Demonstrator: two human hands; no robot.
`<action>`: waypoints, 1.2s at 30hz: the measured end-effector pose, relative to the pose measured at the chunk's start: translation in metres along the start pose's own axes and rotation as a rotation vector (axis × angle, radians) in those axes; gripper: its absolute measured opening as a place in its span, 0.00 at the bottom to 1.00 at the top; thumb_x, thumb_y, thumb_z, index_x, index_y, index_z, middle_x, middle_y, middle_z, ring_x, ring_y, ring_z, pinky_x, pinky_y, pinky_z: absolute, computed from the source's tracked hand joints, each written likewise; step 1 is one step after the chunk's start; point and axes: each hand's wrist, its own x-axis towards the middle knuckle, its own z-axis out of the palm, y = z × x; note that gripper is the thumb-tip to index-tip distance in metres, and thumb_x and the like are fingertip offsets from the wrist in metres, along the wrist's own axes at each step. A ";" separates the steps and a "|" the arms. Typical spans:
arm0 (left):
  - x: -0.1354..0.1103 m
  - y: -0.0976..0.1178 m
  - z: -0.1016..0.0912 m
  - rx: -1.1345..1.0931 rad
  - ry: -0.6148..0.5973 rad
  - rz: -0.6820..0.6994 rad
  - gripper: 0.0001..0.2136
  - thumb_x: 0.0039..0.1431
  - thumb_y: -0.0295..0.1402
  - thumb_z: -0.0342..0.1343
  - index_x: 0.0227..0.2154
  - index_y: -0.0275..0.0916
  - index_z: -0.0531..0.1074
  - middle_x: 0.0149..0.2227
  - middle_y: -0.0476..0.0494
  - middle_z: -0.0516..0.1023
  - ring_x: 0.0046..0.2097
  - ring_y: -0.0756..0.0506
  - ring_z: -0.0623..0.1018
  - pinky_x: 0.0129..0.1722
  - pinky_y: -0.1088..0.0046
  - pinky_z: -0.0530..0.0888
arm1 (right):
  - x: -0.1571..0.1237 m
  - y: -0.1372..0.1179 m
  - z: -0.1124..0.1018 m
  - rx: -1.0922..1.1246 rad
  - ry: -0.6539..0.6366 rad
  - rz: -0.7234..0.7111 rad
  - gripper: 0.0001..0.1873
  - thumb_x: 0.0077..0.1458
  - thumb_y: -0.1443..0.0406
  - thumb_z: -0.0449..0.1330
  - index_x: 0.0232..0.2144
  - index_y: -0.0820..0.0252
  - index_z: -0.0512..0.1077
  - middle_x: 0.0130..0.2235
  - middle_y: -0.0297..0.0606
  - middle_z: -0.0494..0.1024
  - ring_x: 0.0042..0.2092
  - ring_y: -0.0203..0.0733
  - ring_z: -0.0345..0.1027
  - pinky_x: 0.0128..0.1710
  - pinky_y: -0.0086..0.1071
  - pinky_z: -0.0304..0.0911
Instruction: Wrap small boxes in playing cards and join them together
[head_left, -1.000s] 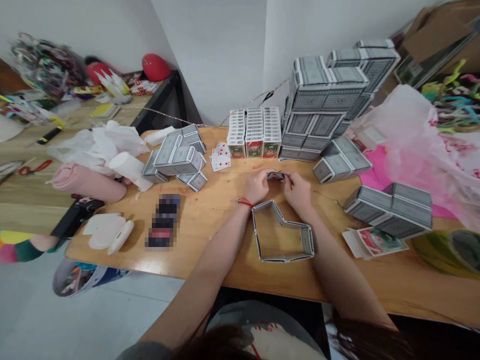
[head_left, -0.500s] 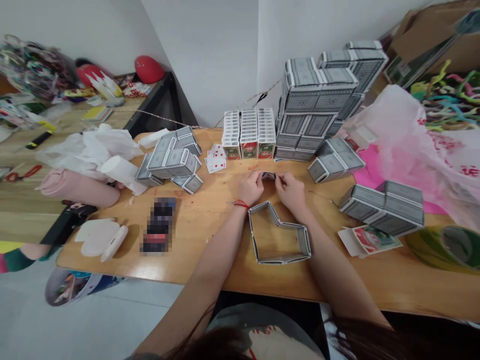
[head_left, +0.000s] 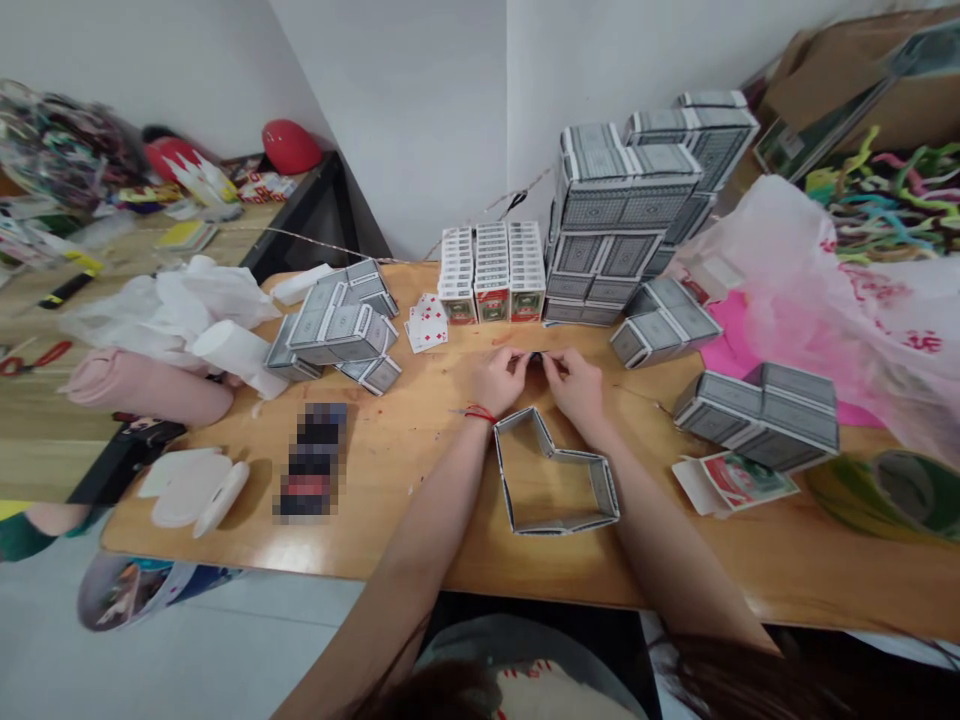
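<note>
My left hand point(head_left: 501, 380) and my right hand point(head_left: 574, 385) meet over the middle of the wooden table. Both pinch a small dark playing card point(head_left: 535, 357), which appears bent between the fingertips and is mostly hidden by them. Between my forearms stands an open, L-shaped frame of folded cards point(head_left: 555, 491), its inside showing the bare tabletop. Beyond my hands are rows of card packs point(head_left: 492, 304) and a few loose face-up cards point(head_left: 428, 323).
A tall stack of grey card-back blocks point(head_left: 628, 200) rises behind my right hand. More such blocks point(head_left: 341, 320) lie to the left, others point(head_left: 757, 410) to the right. A phone-like blurred object point(head_left: 311, 460), a pink bottle point(head_left: 150, 385) and a roll of tape point(head_left: 892, 500) also occupy the table.
My hands have drawn closer together, and the card between them shows a narrower strip than before. The frame has stayed in place while the view shifted slightly.
</note>
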 end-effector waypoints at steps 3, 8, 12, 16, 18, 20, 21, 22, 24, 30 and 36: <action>0.000 0.002 0.002 0.039 0.033 -0.001 0.08 0.55 0.35 0.49 0.28 0.38 0.70 0.28 0.46 0.75 0.32 0.50 0.74 0.34 0.74 0.70 | 0.001 0.000 0.002 -0.033 0.003 -0.008 0.12 0.53 0.58 0.50 0.30 0.59 0.69 0.31 0.40 0.77 0.31 0.40 0.71 0.31 0.31 0.64; 0.001 -0.001 0.001 0.062 0.026 0.017 0.07 0.55 0.27 0.47 0.33 0.37 0.70 0.32 0.44 0.76 0.35 0.49 0.74 0.37 0.73 0.70 | 0.001 0.000 0.000 -0.090 -0.021 -0.039 0.12 0.54 0.60 0.49 0.31 0.60 0.68 0.30 0.41 0.76 0.31 0.40 0.71 0.31 0.30 0.63; 0.003 -0.003 0.000 0.070 -0.005 -0.008 0.10 0.54 0.24 0.46 0.36 0.38 0.70 0.35 0.44 0.76 0.37 0.48 0.74 0.38 0.72 0.70 | 0.000 -0.001 -0.002 -0.107 -0.038 -0.036 0.11 0.53 0.62 0.49 0.33 0.60 0.68 0.30 0.41 0.76 0.32 0.41 0.71 0.31 0.31 0.63; 0.003 -0.004 -0.004 0.016 -0.037 0.005 0.11 0.54 0.24 0.45 0.37 0.38 0.70 0.36 0.44 0.75 0.38 0.48 0.74 0.39 0.72 0.70 | -0.001 0.001 -0.001 -0.072 -0.039 -0.011 0.11 0.53 0.62 0.49 0.33 0.60 0.68 0.30 0.41 0.76 0.31 0.41 0.71 0.30 0.31 0.63; 0.003 -0.004 -0.006 -0.038 -0.053 0.032 0.09 0.55 0.26 0.46 0.36 0.38 0.70 0.35 0.44 0.76 0.38 0.49 0.74 0.40 0.72 0.70 | -0.001 0.003 -0.002 -0.033 -0.036 -0.001 0.11 0.53 0.61 0.49 0.33 0.60 0.68 0.31 0.41 0.77 0.31 0.40 0.71 0.30 0.31 0.64; 0.003 -0.003 -0.008 -0.083 -0.069 0.048 0.08 0.56 0.30 0.47 0.34 0.38 0.71 0.34 0.45 0.76 0.36 0.50 0.74 0.39 0.73 0.71 | -0.001 0.003 -0.002 0.001 -0.032 0.001 0.11 0.53 0.60 0.50 0.32 0.60 0.68 0.31 0.41 0.77 0.32 0.40 0.71 0.31 0.31 0.64; 0.003 -0.003 -0.008 -0.095 -0.072 0.049 0.07 0.55 0.32 0.48 0.32 0.38 0.71 0.33 0.45 0.76 0.35 0.50 0.74 0.38 0.73 0.71 | -0.001 0.003 -0.002 0.011 -0.031 0.000 0.12 0.52 0.59 0.50 0.31 0.60 0.69 0.31 0.41 0.77 0.32 0.40 0.71 0.31 0.31 0.64; 0.003 -0.003 -0.008 -0.101 -0.071 0.045 0.08 0.55 0.34 0.49 0.31 0.38 0.71 0.32 0.46 0.76 0.35 0.50 0.74 0.37 0.73 0.71 | -0.001 0.003 -0.002 0.017 -0.028 -0.002 0.12 0.52 0.58 0.51 0.30 0.59 0.69 0.31 0.41 0.77 0.32 0.40 0.71 0.31 0.31 0.65; 0.003 -0.003 -0.007 -0.101 -0.060 0.034 0.09 0.54 0.37 0.50 0.29 0.38 0.71 0.31 0.46 0.76 0.34 0.50 0.74 0.37 0.73 0.71 | -0.001 0.002 -0.002 0.018 -0.021 -0.006 0.12 0.52 0.57 0.51 0.29 0.59 0.69 0.32 0.41 0.77 0.32 0.40 0.72 0.31 0.31 0.65; 0.002 -0.006 -0.005 -0.069 0.002 0.017 0.10 0.54 0.39 0.51 0.28 0.38 0.72 0.30 0.45 0.76 0.33 0.50 0.74 0.36 0.72 0.71 | -0.001 0.000 -0.003 -0.010 -0.020 -0.021 0.12 0.53 0.59 0.50 0.30 0.59 0.69 0.31 0.40 0.77 0.30 0.40 0.71 0.31 0.31 0.65; 0.001 -0.008 -0.007 -0.045 0.010 0.035 0.08 0.56 0.33 0.48 0.32 0.38 0.72 0.32 0.44 0.76 0.35 0.49 0.74 0.38 0.71 0.71 | -0.002 0.003 -0.004 -0.030 -0.037 -0.004 0.11 0.52 0.60 0.50 0.31 0.59 0.69 0.29 0.40 0.77 0.30 0.39 0.71 0.30 0.30 0.64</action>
